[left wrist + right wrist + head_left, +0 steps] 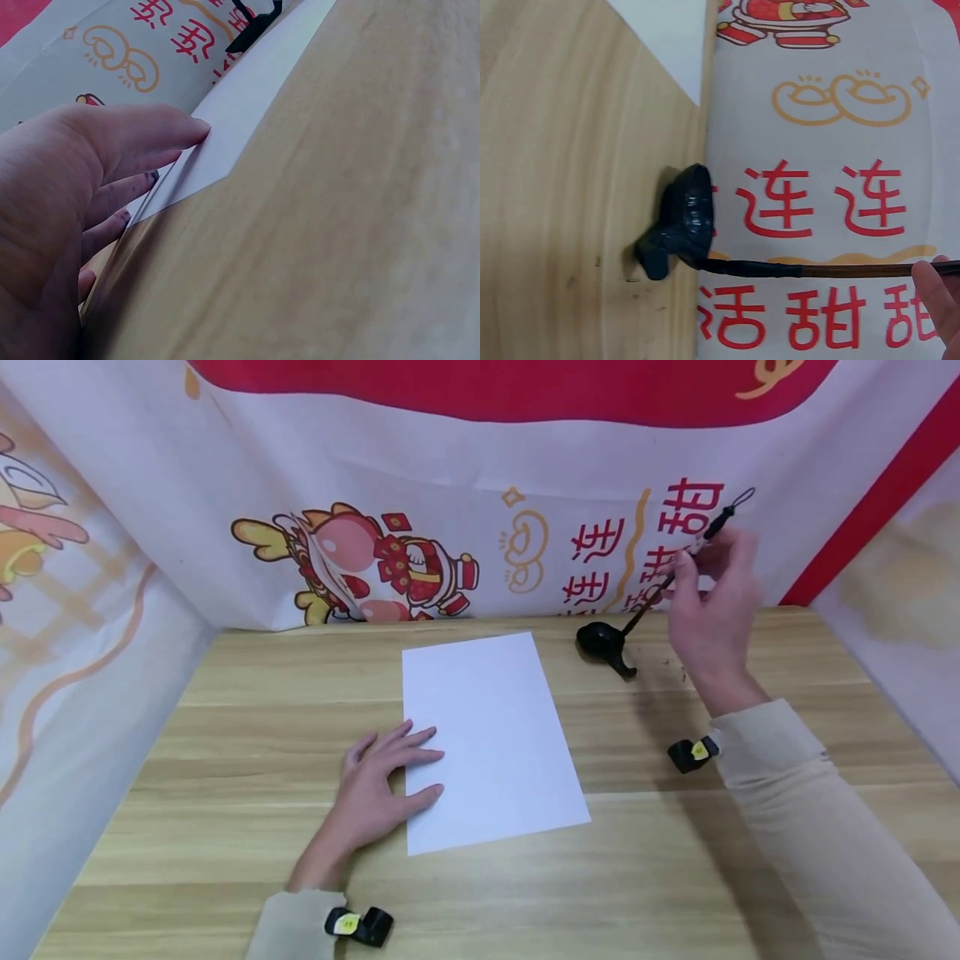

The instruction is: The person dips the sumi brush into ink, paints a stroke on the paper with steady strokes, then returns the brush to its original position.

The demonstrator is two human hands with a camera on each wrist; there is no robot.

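Note:
My right hand (716, 602) pinches the upper shaft of a writing brush (651, 602) between thumb and fingers, its looped end pointing up. The brush slants down to a small black ink dish (600, 641) with a curved handle-like spout, near the table's back edge. In the right wrist view the dark lower end of the brush (840, 271) meets the rim of the dish (691, 206). My left hand (378, 789) lies with spread fingers over the left edge of a blank white sheet of paper (495, 727). Dark stains mark some left fingertips in the left wrist view.
The wooden table (247, 760) ends at the back against a printed cloth (420, 460) with red characters and cartoon figures. More cloth hangs at both sides. Small dark specks (682, 675) lie right of the dish.

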